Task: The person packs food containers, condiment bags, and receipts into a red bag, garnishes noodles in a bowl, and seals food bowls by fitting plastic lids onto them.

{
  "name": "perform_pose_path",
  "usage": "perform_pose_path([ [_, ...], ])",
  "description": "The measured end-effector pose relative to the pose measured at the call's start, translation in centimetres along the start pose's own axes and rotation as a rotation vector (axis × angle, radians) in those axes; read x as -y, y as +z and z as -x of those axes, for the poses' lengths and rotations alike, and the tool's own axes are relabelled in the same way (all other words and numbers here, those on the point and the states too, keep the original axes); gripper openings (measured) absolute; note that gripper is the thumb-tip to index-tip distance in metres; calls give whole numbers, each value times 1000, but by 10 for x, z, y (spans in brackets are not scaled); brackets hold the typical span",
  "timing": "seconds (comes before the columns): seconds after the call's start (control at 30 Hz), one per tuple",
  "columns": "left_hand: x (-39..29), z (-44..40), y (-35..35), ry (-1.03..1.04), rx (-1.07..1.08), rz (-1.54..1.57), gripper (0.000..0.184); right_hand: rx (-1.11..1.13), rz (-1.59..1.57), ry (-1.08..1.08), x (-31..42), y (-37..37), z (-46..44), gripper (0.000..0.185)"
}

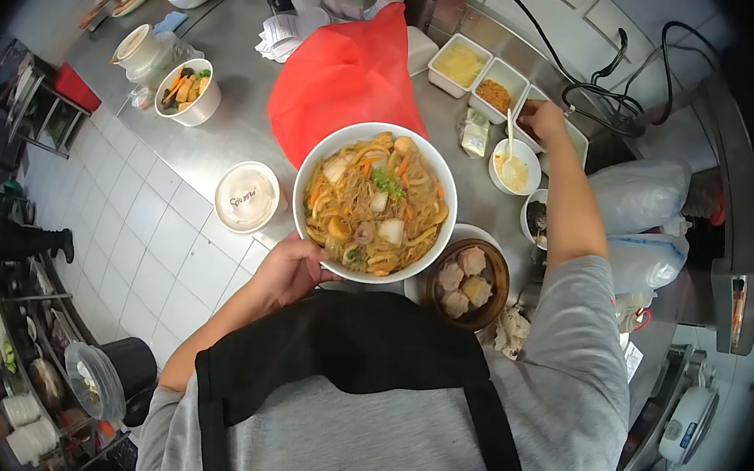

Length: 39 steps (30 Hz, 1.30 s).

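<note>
My left hand (289,270) is closed on the lower left rim of a white bowl (452,208), held up in front of my apron. The bowl is full of fried noodles (371,204) with carrot, cabbage and a green garnish on top. At the upper right, my right hand (543,124) dips curled fingers into a white tub (529,141) of something brown. The fingertips are hidden, so what they pinch cannot be made out. Just left of that tub is another tub (494,93) with orange-brown crumbs. Below it, a small white bowl (515,169) holds a spoon.
A red plastic bag (342,75) lies behind the noodles. Dumplings sit in a bamboo steamer (499,291) at lower right. To the left stand a lidded cup (247,197) and a tub of vegetables (204,113). Another person's leg (18,235) shows far left.
</note>
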<state>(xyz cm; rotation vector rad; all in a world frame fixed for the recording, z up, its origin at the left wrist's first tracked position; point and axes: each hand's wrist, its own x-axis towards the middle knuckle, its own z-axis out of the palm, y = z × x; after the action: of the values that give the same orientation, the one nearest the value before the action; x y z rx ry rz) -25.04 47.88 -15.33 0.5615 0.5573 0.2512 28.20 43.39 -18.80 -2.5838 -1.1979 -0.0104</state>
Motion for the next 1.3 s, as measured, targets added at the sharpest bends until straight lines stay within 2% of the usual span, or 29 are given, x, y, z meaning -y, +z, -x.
perform_pose_path([
  [0.07,0,0,0,-9,5,2,60,41,-16,-46,2,7,3,13],
  [0.17,2,-1,-5,-12,7,4,58,-132,-31,68,-17,25,-14,17],
  [0.2,3,-2,-7,-16,7,5,57,-148,56,44,-9,12,-11,9],
  [0.3,5,-3,-9,4,46,2,56,-230,-141,68,16,-28,1,11],
  [0.4,2,-4,-6,4,58,18,56,-16,-761,-25,69,-74,37,15],
  [0.47,2,-5,-5,12,72,20,60,182,-736,-153,141,-113,99,16],
  [0.5,2,-6,-6,16,87,21,61,288,-831,-338,168,-118,125,14],
  [0.53,3,-6,-7,15,102,20,61,363,-777,-421,189,-119,146,16],
  [0.6,0,-3,-3,-1,117,9,61,348,-504,-683,235,-133,189,15],
  [0.7,-1,5,0,25,95,-52,60,276,-265,-790,266,-140,224,18],
  [0.8,-1,18,0,12,145,-46,61,209,-176,-665,279,-152,249,18],
  [0.9,-2,38,3,-25,204,-79,61,155,-278,-534,285,-161,272,13],
  [0.93,1,46,2,-45,226,-86,61,34,-312,-618,285,-159,281,10],
  [1.03,15,70,0,-107,284,-104,60,117,-410,-550,280,-157,323,12],
  [1.1,16,73,-6,-167,304,-101,57,108,-470,-465,279,-155,335,15],
  [1.17,33,87,-4,-177,327,-180,62,89,-581,-350,272,-165,367,15],
  [1.2,41,91,-4,-202,348,-185,61,-33,-449,-435,267,-173,385,20],
  [1.3,65,101,-5,-286,423,-187,60,-336,-422,-231,237,-180,435,30],
])
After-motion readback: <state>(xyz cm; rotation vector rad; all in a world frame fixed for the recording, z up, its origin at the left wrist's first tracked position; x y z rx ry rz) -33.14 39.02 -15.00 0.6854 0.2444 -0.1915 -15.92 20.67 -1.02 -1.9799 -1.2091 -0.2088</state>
